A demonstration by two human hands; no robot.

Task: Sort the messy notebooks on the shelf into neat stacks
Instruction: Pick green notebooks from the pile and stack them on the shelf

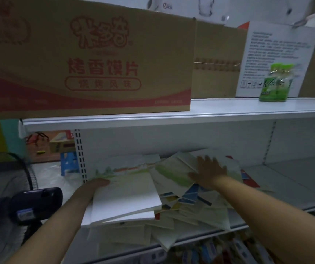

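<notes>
While left grip holds notebook stack, long axis front-to-back, right grip splayed flat.

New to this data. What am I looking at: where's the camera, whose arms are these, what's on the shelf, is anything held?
There is no robot here. A person works with bare hands, and the single picture comes from a wide-angle camera worn on their head, looking forward and down. The two arms reaching in are theirs.

On the white lower shelf lies a messy pile of notebooks, overlapping at odd angles. The left hand grips the left edge of a small stack of notebooks on top of the pile, thumb on the cover. The right hand lies flat, fingers spread, on notebooks further back and holds nothing.

On the shelf above stand a large cardboard box, a white box with printed text and a green packet. A fan shows at the left.
</notes>
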